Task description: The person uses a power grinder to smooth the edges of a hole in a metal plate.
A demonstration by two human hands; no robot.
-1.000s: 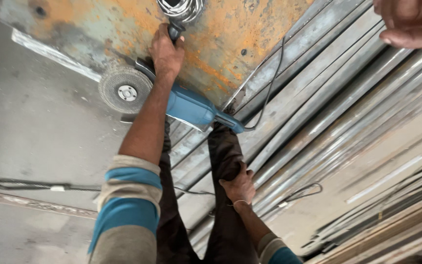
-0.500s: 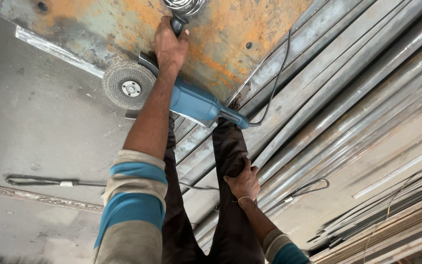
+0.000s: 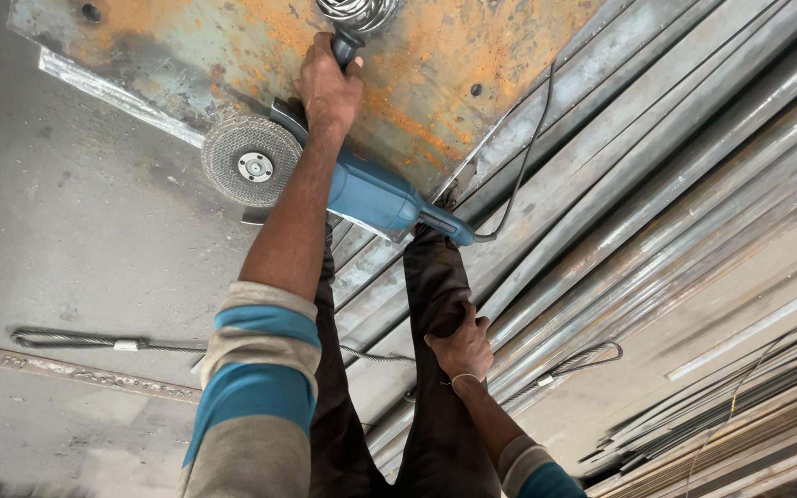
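Gripping the black side handle of a grinder (image 3: 375, 195), the left hand (image 3: 329, 85) was clenched tight around it at the top of the view. The grinder had a blue body, a dark rear grip and a round grey disc (image 3: 251, 166) with a bright metal hub at its centre. It lay across the lower edge of a rusty steel plate (image 3: 454, 55), the disc hanging just past that edge over the grey floor (image 3: 76, 249). One black cord (image 3: 528, 157) ran from the tool's rear up over the plate. The right hand (image 3: 461, 349) was closed on the dark trouser leg at the knee, holding cloth and no tool.

Counted: one grinder, one disc, one plate, two hands, two legs in dark trousers. A coil of wire (image 3: 357, 11) sat at the plate's top edge, touching the side handle's end. Many long steel strips (image 3: 694, 184) lay side by side to the right, running diagonally. A wire rope sling (image 3: 94, 342) lay on the floor at left, and a second loop (image 3: 583, 358) rested on the strips. The left forearm crossed over the grinder's middle and hid that part.
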